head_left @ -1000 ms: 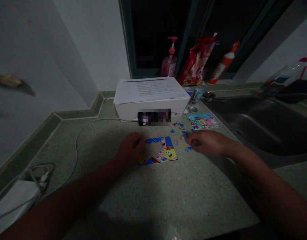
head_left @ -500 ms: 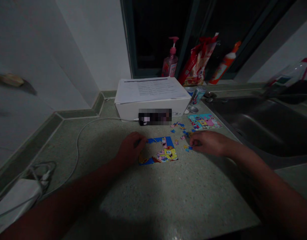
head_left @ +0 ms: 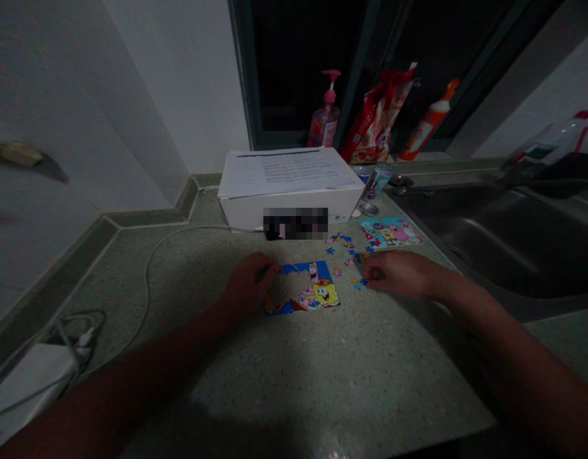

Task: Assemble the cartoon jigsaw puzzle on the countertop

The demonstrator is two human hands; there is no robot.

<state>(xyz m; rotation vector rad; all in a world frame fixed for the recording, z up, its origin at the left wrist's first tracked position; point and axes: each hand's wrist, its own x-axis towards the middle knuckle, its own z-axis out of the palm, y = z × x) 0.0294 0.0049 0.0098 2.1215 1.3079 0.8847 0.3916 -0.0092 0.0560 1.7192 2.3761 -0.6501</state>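
Observation:
A partly assembled jigsaw puzzle (head_left: 325, 294) with cartoon figures lies flat on the counter, the bare counter showing through its middle. Over its left edge rests my left hand (head_left: 252, 280), fingers curled and fingertips on the puzzle's upper left corner. My right hand (head_left: 394, 273) is to the right of the puzzle, closed in a pinch at a blue jigsaw piece (head_left: 363, 282). Several loose jigsaw pieces (head_left: 349, 262) are scattered between the puzzle and that hand. Behind it lies a colourful cartoon picture card (head_left: 391, 232). My right fingers partly hide what they grip.
At the back stands a white box (head_left: 284, 204) with printed paper on top, a phone-like dark object (head_left: 275, 234) and white cable (head_left: 148, 268) before it. A can (head_left: 379, 183) leans right of the box. The metal sink (head_left: 495, 255) borders the right side.
The view has shifted very slightly. Both hands, the puzzle and the loose pieces keep practically the same places.

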